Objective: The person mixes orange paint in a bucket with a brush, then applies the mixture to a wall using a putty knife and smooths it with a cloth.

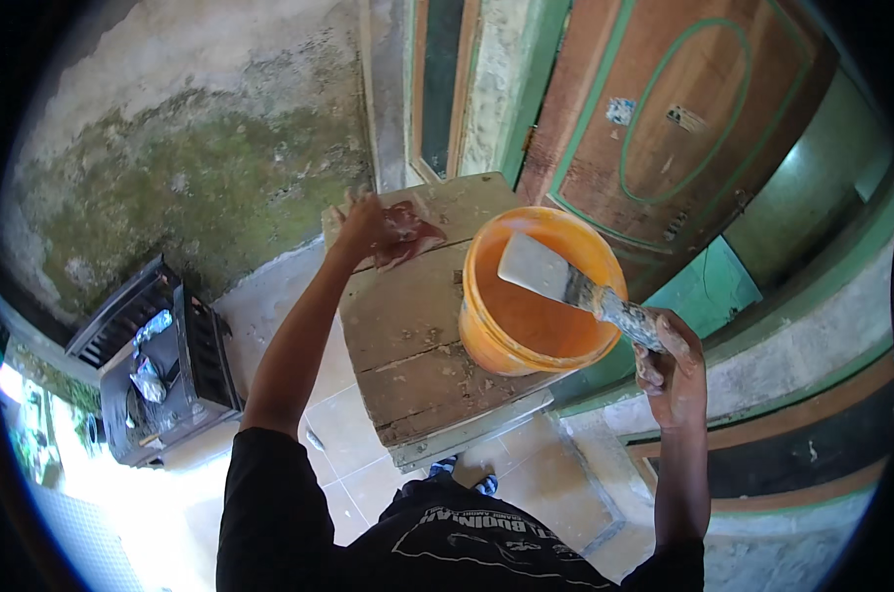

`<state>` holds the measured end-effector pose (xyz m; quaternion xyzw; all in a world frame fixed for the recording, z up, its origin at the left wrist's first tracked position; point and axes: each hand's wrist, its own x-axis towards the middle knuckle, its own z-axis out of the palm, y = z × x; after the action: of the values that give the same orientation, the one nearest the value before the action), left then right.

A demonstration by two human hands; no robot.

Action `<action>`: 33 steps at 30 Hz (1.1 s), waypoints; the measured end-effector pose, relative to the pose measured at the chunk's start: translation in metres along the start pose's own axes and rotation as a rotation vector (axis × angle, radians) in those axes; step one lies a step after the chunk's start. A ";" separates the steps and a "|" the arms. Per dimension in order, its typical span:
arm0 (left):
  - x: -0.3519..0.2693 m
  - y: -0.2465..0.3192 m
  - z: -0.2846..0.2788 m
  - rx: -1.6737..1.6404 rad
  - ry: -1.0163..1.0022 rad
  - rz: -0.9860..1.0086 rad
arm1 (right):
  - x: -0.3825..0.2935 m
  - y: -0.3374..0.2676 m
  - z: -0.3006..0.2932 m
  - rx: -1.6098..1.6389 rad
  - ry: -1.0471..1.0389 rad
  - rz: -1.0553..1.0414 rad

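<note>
My right hand (672, 362) grips the plaster-crusted handle of a broad-bladed scraper (539, 268). Its flat pale blade is held over the mouth of an orange plastic bucket (484, 348). The bucket's inside looks orange, and smears mark its rim. Beneath the bucket is a worn wooden table (410, 318) made of planks. At the table's far left corner, my left hand (362, 222) is against a crumpled reddish-brown plastic bag or cloth (410, 233). Some fingers are spread, but whether they pinch the crumpled piece is hidden.
A black slatted bench (188, 362) with crumpled plastic on it stands at left. Beyond it rises a mossy wall (217, 163). An ajar wooden door (683, 111) with green trim is behind the bucket. Pale floor tiles (358, 473) lie around my feet.
</note>
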<state>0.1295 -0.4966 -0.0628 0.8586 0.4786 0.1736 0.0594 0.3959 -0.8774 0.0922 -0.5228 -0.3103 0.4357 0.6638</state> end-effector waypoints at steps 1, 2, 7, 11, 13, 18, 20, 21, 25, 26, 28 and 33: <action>0.002 0.002 -0.003 -0.016 -0.010 0.011 | -0.001 0.000 0.000 0.005 0.016 -0.004; 0.002 0.005 -0.005 -0.016 -0.015 0.027 | -0.001 0.002 0.001 0.028 -0.002 0.014; -0.021 0.014 -0.050 -0.500 0.249 -0.129 | -0.005 0.011 -0.008 0.243 -0.204 0.101; -0.069 0.035 -0.108 -1.274 0.310 -0.142 | -0.003 0.019 -0.015 0.321 -0.355 0.118; -0.105 0.081 -0.148 -1.532 0.411 -0.316 | -0.010 0.022 -0.016 0.340 -0.338 0.096; -0.198 0.171 -0.177 -1.662 0.340 -0.183 | -0.019 0.024 -0.025 0.392 -0.484 0.095; -0.228 0.226 -0.161 -1.711 0.188 -0.204 | -0.028 0.020 -0.034 0.413 -0.464 0.063; -0.244 0.253 -0.160 -1.749 0.111 -0.191 | -0.036 0.020 -0.038 0.417 -0.470 0.062; -0.271 0.333 -0.123 -2.101 -0.290 -0.250 | -0.077 0.035 -0.085 0.340 -0.347 -0.142; -0.274 0.361 -0.116 -2.174 -0.242 -0.326 | -0.089 0.038 -0.099 0.277 -0.257 -0.233; -0.283 0.386 -0.084 -2.234 -0.355 -0.262 | -0.113 0.042 -0.132 0.195 -0.148 -0.357; -0.308 0.484 -0.056 -2.268 -0.677 -0.262 | -0.181 0.048 -0.215 -0.034 0.105 -0.479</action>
<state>0.3495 -1.0182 0.0446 0.2630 0.0959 0.2551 0.9255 0.4931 -1.1280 -0.0025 -0.4670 -0.3979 0.2327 0.7546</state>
